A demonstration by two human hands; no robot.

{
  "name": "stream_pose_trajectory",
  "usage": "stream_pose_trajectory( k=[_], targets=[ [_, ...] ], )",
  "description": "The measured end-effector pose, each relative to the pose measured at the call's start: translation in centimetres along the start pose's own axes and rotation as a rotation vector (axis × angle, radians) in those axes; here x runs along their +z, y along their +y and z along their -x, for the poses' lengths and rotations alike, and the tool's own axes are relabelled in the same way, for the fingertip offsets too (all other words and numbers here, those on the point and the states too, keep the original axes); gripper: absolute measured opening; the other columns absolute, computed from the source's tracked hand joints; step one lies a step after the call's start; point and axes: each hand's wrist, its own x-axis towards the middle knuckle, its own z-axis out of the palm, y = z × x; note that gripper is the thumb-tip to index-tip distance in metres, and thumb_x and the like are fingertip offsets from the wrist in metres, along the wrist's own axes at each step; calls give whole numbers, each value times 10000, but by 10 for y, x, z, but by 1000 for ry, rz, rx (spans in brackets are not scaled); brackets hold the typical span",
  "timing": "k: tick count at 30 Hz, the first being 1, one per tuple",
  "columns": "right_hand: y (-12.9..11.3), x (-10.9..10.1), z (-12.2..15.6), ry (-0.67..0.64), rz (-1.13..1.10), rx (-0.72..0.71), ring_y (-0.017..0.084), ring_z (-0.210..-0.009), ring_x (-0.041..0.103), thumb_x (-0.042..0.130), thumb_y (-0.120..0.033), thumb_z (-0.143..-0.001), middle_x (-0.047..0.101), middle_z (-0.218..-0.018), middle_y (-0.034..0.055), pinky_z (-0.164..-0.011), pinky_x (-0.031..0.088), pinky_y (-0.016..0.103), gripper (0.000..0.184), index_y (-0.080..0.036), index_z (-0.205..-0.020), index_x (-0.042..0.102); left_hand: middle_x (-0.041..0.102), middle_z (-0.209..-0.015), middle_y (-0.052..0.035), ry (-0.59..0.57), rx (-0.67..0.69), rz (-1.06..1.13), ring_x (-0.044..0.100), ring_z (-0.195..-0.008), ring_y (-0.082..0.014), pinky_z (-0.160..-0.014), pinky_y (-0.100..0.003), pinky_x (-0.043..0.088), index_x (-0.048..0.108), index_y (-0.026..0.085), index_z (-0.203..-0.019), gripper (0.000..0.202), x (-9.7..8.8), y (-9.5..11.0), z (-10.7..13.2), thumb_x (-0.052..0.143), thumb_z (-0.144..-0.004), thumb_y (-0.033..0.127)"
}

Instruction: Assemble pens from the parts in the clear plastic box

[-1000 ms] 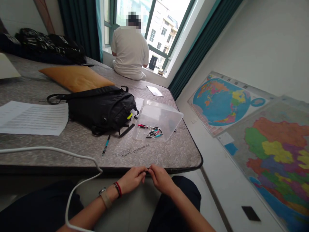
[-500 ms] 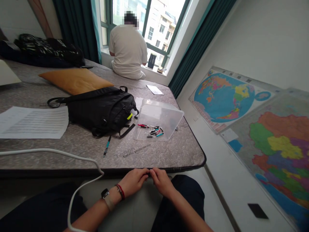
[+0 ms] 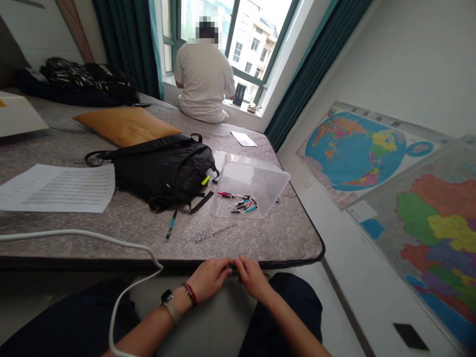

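The left hand [image 3: 212,277] and right hand [image 3: 253,278] meet just past the near edge of the mattress [image 3: 275,240], their fingertips drawn in narrow and pinching a small dark item [image 3: 232,267] between them. Most of that item is hidden by the fingers, so I cannot tell what it is. The left wrist carries a watch [image 3: 168,298] with a beige strap and, nearer the hand, a red bracelet [image 3: 191,295].

On the mattress beyond the hands sits a clear plastic box [image 3: 256,173], with a loose heap of pens [image 3: 245,203] in its nearer part; black, teal, red and white parts show among them. A single black and teal pen [image 3: 171,225] lies apart on the mattress, left of the box and near the black backpack [image 3: 159,171]. The backpack lies beside the box, on its left. Further left is a printed sheet of paper [image 3: 67,188], and a white cable [image 3: 74,236] runs in front of it and bends down past the mattress edge.

At the far side, a person in a white T-shirt [image 3: 204,79] sits by the window, back turned. A world map [image 3: 357,148] hangs on the wall to the right
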Motion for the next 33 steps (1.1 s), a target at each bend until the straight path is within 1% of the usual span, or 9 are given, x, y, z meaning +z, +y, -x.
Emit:
stream_pose_trajectory(
  k=[3, 9, 13, 18, 22, 26, 30, 31, 33],
  targets=[
    [0, 1, -1, -6, 2, -3, 142, -583, 552, 344, -394, -1014, 581, -595, -10, -593, 366, 242, 404, -191, -756, 578, 726, -922, -45, -1, -5, 26, 666, -860, -227, -752, -297, 432, 647, 252, -1036, 216, -1, 1, 0, 460, -933, 278],
    [0, 0, 0, -10, -2, -17, 142, -583, 539, 342, -392, -1013, 557, -593, -16, -592, 359, 247, 393, -201, -722, 524, 731, -935, -49, -7, -23, 112, 659, -876, -232, -796, -309, 441, 670, 255, -1039, 232, 0, 0, 1, 474, -928, 309],
    [-1, -1, 0, -33, -8, -40, 140, -603, 538, 340, -376, -1016, 556, -622, -15, -597, 355, 247, 375, -203, -724, 499, 732, -938, -49, -32, -30, 98, 661, -877, -214, -796, -293, 452, 664, 234, -1045, 241, -1, 1, 1, 460, -934, 297],
    [-1, -3, 0, -39, 15, -75, 142, -625, 530, 347, -355, -1015, 547, -655, -11, -610, 346, 256, 346, -204, -730, 475, 733, -917, -37, -48, -30, 80, 665, -846, -190, -769, -270, 453, 657, 217, -1006, 212, -3, 4, 1, 466, -921, 256],
    [-2, -4, 0, -76, -5, -71, 140, -621, 527, 344, -351, -1017, 543, -648, -15, -610, 350, 254, 335, -205, -745, 474, 739, -871, -11, -59, -25, 151, 655, -790, -168, -744, -260, 444, 667, 211, -947, 203, -5, 6, 1, 470, -909, 239],
    [-6, -7, 0, -94, -21, -83, 138, -625, 523, 341, -346, -1019, 539, -651, -17, -615, 354, 253, 326, -206, -752, 467, 745, -841, -11, -66, -32, 234, 625, -705, -146, -694, -248, 428, 682, 193, -901, 212, -7, 6, 0, 480, -898, 256],
    [-10, -10, 0, -110, -40, -113, 137, -662, 528, 334, -339, -1022, 548, -696, -13, -641, 363, 252, 306, -205, -784, 473, 749, -858, -27, -147, -95, 353, 573, -570, -124, -584, -237, 414, 676, 174, -975, 267, -8, 3, -2, 452, -909, 304],
    [-11, -11, -1, -118, -38, -116, 137, -667, 527, 335, -337, -1021, 551, -704, -12, -642, 361, 252, 305, -204, -786, 476, 750, -863, -29, -160, -102, 361, 568, -560, -124, -572, -238, 410, 673, 173, -986, 272, -8, 2, -2, 450, -909, 308],
    [-11, -13, -2, -131, -13, -117, 135, -665, 521, 349, -336, -1017, 554, -704, -13, -633, 349, 251, 311, -200, -772, 484, 750, -858, -28, -142, -85, 316, 586, -601, -138, -597, -244, 411, 678, 182, -966, 255, -8, 1, -1, 462, -903, 301]
  ],
)
